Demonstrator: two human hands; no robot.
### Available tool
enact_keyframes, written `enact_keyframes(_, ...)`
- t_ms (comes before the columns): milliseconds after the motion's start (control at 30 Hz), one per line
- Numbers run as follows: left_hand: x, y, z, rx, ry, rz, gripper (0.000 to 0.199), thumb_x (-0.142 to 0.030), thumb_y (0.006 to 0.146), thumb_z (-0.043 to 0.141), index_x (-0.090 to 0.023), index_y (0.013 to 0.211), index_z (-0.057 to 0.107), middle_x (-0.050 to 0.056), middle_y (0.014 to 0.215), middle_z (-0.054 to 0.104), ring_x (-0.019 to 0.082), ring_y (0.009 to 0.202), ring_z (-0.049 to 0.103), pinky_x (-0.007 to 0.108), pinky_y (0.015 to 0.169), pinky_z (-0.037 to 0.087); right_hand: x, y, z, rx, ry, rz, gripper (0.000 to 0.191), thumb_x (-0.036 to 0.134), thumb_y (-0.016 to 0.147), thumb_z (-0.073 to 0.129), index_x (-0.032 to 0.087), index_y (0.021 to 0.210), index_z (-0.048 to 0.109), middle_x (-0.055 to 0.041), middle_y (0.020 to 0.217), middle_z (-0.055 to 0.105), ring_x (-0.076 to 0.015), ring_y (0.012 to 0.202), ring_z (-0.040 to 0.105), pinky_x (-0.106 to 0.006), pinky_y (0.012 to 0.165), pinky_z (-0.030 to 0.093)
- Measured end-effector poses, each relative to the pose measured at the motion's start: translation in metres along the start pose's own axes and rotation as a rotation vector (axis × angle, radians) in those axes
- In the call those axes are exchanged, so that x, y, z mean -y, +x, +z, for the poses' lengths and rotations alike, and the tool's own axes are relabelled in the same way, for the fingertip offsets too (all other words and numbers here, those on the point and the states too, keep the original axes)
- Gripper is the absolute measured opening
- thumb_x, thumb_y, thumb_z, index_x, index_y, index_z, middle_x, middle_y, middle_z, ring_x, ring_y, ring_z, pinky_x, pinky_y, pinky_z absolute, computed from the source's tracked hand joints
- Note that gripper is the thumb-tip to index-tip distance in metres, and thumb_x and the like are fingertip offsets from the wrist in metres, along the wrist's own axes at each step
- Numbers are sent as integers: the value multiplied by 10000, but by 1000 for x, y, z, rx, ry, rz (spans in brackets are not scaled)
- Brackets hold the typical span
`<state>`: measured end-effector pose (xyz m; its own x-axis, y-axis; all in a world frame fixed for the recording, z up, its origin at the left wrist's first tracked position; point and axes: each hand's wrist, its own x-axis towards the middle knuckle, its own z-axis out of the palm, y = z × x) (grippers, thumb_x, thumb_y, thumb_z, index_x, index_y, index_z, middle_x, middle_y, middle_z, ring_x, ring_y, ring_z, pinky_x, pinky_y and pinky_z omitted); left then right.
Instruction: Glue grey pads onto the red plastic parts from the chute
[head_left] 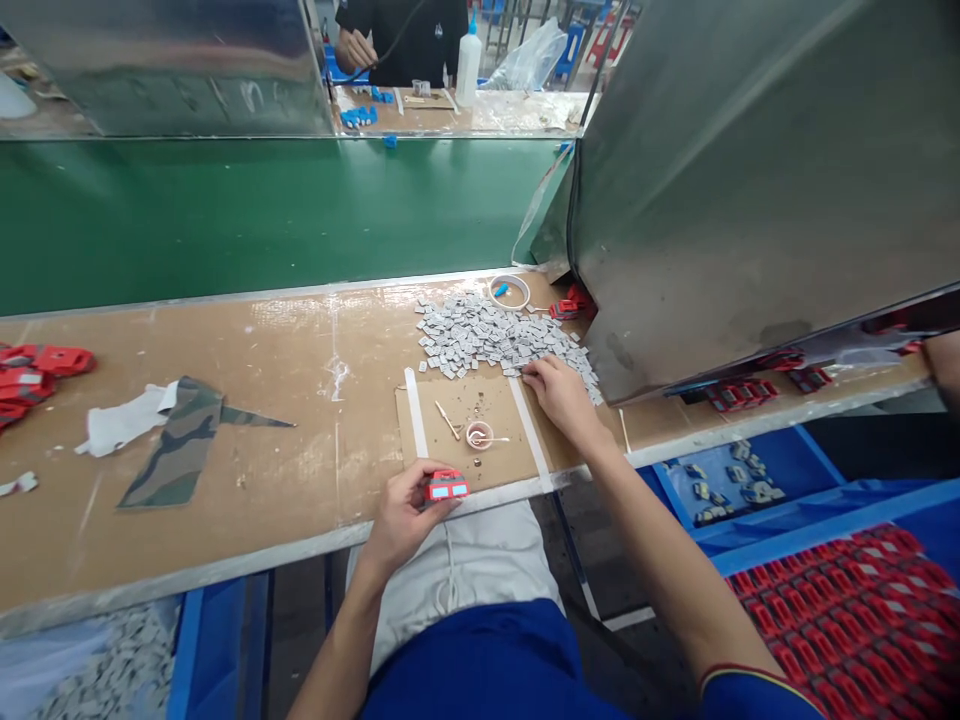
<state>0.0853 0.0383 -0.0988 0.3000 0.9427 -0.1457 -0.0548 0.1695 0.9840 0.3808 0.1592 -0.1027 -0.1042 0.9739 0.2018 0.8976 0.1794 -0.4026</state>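
Note:
My left hand [402, 512] grips a red toy vehicle body [447, 486] at the front edge of the bench; light blue window patches show on it. My right hand [556, 392] reaches to the lower edge of a spread pile of small flat grey pieces [480, 335]. Its thumb and fingers are pinched together, and whether a piece is between them is hidden. Between the hands lies a cardboard sheet [499, 400] with white tape strips. On it stand a small round cup [478, 436] with a thin stick across it and a pale pointed stick [448, 420].
Several red toy parts [45, 370] and a camouflage cloth [176, 445] lie at the left. A metal panel [765, 190] rises at the right. Blue bins [757, 485] sit below the bench. Beyond the green belt [262, 220], a co-worker's hand [355, 50] is near a bottle [469, 65].

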Motion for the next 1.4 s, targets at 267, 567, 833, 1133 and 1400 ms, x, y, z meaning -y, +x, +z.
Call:
enact_keyframes(267, 3, 0, -2, -13, -21, 13, 432, -427, 776, 867, -150, 1088, 755, 103, 1007, 773, 205, 846, 737, 282, 768, 598, 7, -27, -17, -38, 96, -18, 209, 214, 997, 466, 183, 955, 668, -103, 948, 683, -258, 899, 638, -354, 805, 481)
enact_keyframes(567, 4, 1, -4, 5, 26, 78, 457, -366, 826, 827, -177, 1236, 756, 114, 1107, 791, 237, 978, 747, 333, 910, 587, 18, -77, -27, 150, 0, -26, 226, 135, 953, 497, 211, 996, 706, -74, 892, 617, -221, 772, 600, -320, 703, 449)
enact_keyframes(833, 9, -1, -3, 20, -108, -19, 486, -396, 793, 864, -164, 1186, 697, 101, 1023, 790, 201, 892, 750, 277, 809, 585, 20, -61, -13, 138, 115, 19, 56, 215, 908, 652, 200, 858, 672, -41, 792, 662, -203, 717, 621, -302, 666, 453)
enact_keyframes(1133, 6, -1, -5, 31, -153, -11, 434, -359, 746, 902, -161, 1095, 734, 107, 1009, 804, 205, 893, 758, 277, 808, 595, 52, -89, -20, -197, 504, 196, 247, 408, 975, 622, 198, 996, 749, -79, 914, 719, -216, 809, 687, -341, 734, 556)
enact_keyframes(1400, 6, 0, -6, 53, -211, -74, 488, -305, 696, 926, -177, 1150, 799, 118, 1052, 829, 244, 922, 787, 320, 843, 633, 130, -111, -37, 59, 886, 63, 168, 352, 980, 660, 226, 935, 762, -59, 876, 750, -184, 775, 704, -287, 679, 568)
